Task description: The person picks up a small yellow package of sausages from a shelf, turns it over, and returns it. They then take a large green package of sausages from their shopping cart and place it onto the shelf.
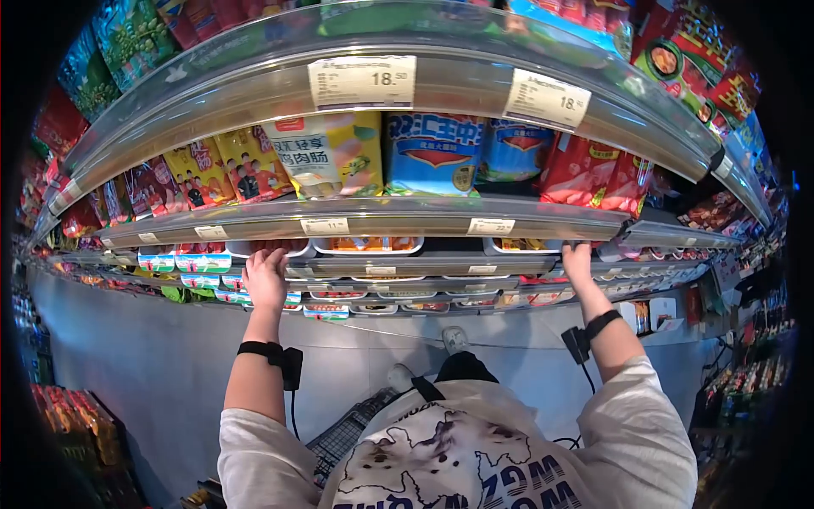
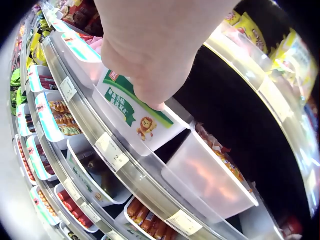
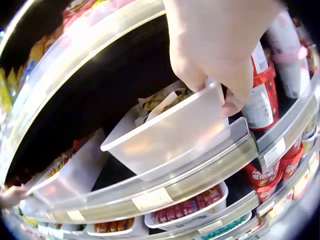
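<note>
My left hand (image 1: 267, 278) is at the rim of a white plastic bin (image 2: 167, 127) with a green label and a cartoon lion; the thumb lies over its front while the other fingers are hidden behind the rim. Toward the right, my right hand (image 1: 578, 261) pinches the corner of another white bin (image 3: 170, 131), which holds small wrapped packets (image 3: 167, 102). That bin sits tilted in the right wrist view, behind the shelf's clear front lip (image 3: 195, 162). Between the hands stands a bin of orange-wrapped snacks (image 1: 369, 243).
Above the hands, a shelf carries a blue sausage bag (image 1: 434, 154) and a yellow bag (image 1: 326, 157). Lower shelves hold bins of sausages (image 2: 150, 220). Red tubs (image 3: 262, 100) stand right of the right hand. A dark basket (image 1: 352, 433) is on the floor by the person's feet.
</note>
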Demonstrator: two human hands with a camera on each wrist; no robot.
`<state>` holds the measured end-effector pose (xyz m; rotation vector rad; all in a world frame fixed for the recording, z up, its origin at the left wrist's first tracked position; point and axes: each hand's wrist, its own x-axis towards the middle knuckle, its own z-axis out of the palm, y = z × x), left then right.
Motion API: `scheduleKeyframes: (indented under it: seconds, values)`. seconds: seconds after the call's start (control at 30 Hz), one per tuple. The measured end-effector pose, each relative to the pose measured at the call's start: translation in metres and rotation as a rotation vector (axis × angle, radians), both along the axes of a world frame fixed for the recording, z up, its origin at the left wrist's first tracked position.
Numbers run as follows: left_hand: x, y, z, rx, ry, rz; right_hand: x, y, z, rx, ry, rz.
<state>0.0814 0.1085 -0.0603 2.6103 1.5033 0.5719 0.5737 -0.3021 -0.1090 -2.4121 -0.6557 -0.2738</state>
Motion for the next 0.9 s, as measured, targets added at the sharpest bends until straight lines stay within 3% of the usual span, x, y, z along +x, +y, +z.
scheduleKeyframes:
  seconds: [0.07,0.17,0.33,0.53,0.67,0.9]
  values:
    - [0.000,0.000,0.000,0.039,0.028,-0.016,-0.005,0.015,0.014,0.266,0.750,-0.075]
    - [-0.001,0.003,-0.002,0.047,0.044,-0.039,-0.001,0.030,-0.004,0.410,0.756,-0.076]
    - [-0.002,0.007,-0.006,-0.002,0.043,-0.040,-0.065,0.076,0.021,0.536,0.849,-0.038]
    - [-0.004,0.011,-0.012,0.088,0.022,-0.086,-0.099,0.119,0.011,0.474,0.870,0.147]
    - [-0.005,0.013,-0.016,0.101,0.031,-0.110,-0.102,0.117,0.018,0.574,0.941,0.136]
    - [-0.007,0.010,-0.014,0.094,0.039,-0.134,-0.096,0.109,0.027,0.524,1.037,0.204]
